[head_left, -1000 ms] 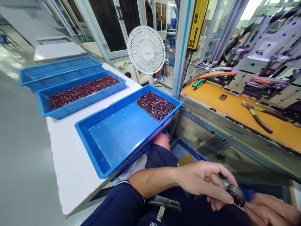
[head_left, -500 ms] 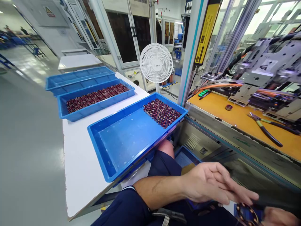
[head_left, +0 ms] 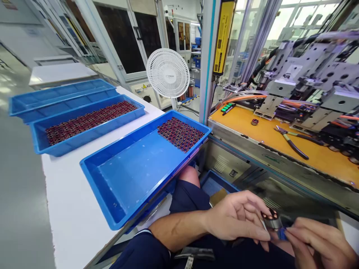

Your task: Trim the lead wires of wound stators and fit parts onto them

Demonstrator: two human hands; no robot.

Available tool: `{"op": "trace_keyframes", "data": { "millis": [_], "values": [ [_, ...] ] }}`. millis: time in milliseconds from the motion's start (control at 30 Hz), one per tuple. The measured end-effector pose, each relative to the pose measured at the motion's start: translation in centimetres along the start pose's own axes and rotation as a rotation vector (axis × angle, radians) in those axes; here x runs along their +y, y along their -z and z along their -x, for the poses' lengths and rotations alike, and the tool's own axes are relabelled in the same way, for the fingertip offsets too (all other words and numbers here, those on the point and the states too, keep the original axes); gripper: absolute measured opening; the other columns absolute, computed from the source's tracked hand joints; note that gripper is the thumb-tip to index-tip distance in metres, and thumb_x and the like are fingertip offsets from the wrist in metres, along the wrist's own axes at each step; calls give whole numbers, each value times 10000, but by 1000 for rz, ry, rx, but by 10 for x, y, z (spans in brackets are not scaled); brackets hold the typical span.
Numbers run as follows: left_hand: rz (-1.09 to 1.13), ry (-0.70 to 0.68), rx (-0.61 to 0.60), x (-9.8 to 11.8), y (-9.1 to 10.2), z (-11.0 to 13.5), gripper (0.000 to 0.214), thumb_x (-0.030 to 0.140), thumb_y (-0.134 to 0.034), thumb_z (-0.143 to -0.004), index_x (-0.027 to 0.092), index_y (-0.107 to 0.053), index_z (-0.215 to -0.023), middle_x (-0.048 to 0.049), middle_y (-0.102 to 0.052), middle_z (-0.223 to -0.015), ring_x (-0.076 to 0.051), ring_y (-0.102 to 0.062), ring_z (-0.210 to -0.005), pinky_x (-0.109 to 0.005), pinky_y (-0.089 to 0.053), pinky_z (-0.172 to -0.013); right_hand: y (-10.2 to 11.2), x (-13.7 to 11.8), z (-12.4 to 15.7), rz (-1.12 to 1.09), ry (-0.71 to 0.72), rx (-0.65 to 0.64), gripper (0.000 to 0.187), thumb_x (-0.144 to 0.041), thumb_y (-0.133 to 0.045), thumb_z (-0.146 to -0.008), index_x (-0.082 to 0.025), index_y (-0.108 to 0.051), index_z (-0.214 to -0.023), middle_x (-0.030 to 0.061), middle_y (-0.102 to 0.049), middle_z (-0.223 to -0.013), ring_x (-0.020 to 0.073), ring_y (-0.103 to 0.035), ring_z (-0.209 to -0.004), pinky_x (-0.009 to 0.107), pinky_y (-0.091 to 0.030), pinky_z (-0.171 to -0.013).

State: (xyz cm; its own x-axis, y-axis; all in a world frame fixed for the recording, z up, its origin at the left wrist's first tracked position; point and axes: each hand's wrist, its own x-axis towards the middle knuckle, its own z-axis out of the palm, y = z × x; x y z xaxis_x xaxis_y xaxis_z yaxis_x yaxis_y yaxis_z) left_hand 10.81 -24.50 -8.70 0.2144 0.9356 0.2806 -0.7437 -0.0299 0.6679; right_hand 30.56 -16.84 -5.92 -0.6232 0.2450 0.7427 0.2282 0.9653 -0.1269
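My left hand [head_left: 241,216] reaches in from the lower middle, thumb and fingers closed round a small round motor stator [head_left: 272,220] with copper-coloured windings on its rim. To its right, my right hand [head_left: 319,239] has its fingers pinched close to the stator; whatever lies between the fingertips is too small to make out. Left of my knees, a blue tray [head_left: 123,218] on the white table holds a block of packed dark-red and copper stators [head_left: 181,134] at its far right end.
A second blue tray [head_left: 37,144] full of stators and another blue tray [head_left: 21,106] stand behind. A white fan [head_left: 168,73] rises past the table [head_left: 64,209]. At right, the machine's orange bench [head_left: 238,121] carries pliers [head_left: 293,144] and a single stator [head_left: 254,122].
The view has turned slightly right. My left hand's outstretched fingers have closed on a stator, which was near my right hand before. My right hand has come further into view.
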Motion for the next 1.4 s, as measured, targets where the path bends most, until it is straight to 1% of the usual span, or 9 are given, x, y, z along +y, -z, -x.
{"op": "trace_keyframes", "data": {
  "millis": [167,300,433,533,800,1000,1100,1200,1400],
  "values": [
    [72,-196,50,12,-7,1,487,76,-940,-435,132,-570,-748,-49,-690,-1027,-211,-720,-953,-362,-569,-854,8,-20,-41,-24,-30,-47,116,-236,-533,-974,-177,-622,-929,32,-652,-805,92,-635,-696,174,-499,-594],
    [139,-189,106,16,-8,0,438,219,-913,-580,165,-599,-881,-57,-726,-980,-244,-653,-1146,-403,-496,-975,12,-32,-67,-70,48,-47,158,-256,-502,-993,-195,-584,-872,3,-643,-704,82,-641,-605,162,-514,-553],
    [71,128,36,11,-3,-1,559,580,-751,-719,88,-640,-958,-93,-712,-810,-177,-709,-762,-269,-515,-715,15,-33,-74,-117,86,-65,162,-232,-488,-994,-208,-576,-860,-4,-658,-677,93,-658,-585,171,-533,-543],
    [21,219,-61,10,-1,1,461,521,-727,-777,107,-599,-933,-23,-661,-638,-128,-635,-513,-221,-461,-540,15,-33,-72,-128,81,-63,138,-202,-492,-983,-206,-580,-876,4,-657,-686,104,-654,-585,191,-524,-524],
    [-121,-83,139,20,-13,5,265,107,-721,-808,183,-553,-999,-9,-676,-935,-105,-722,-719,-173,-543,-616,6,-39,-63,-88,-171,-55,93,-134,-522,-929,-198,-582,-900,24,-620,-773,127,-614,-697,226,-499,-598],
    [-35,-283,123,20,-15,3,356,125,-824,-701,219,-574,-936,-7,-673,-1100,-213,-662,-1124,-387,-516,-972,6,-35,-67,-289,-255,-63,108,-81,-530,-897,-181,-570,-887,17,-588,-760,116,-583,-696,218,-489,-612],
    [-34,-162,205,19,-14,-2,457,427,-812,-717,208,-589,-1051,-74,-679,-1118,-246,-635,-1147,-386,-504,-953,9,-31,-70,-370,-198,-89,124,-75,-514,-896,-182,-576,-892,18,-586,-743,121,-577,-683,224,-494,-597],
    [-42,161,146,17,-9,-7,606,687,-601,-786,98,-643,-924,-114,-703,-847,-190,-688,-770,-287,-515,-700,10,-27,-71,-393,-159,-111,134,-78,-500,-900,-194,-567,-902,14,-595,-730,121,-574,-664,228,-502,-593],
    [-72,279,6,17,-2,-9,397,475,-711,-808,130,-551,-923,-6,-655,-602,-109,-607,-473,-191,-440,-490,14,-23,-68,-360,-145,-122,106,-93,-524,-905,-185,-576,-919,27,-606,-770,115,-600,-692,211,-515,-600]
  ]
}}
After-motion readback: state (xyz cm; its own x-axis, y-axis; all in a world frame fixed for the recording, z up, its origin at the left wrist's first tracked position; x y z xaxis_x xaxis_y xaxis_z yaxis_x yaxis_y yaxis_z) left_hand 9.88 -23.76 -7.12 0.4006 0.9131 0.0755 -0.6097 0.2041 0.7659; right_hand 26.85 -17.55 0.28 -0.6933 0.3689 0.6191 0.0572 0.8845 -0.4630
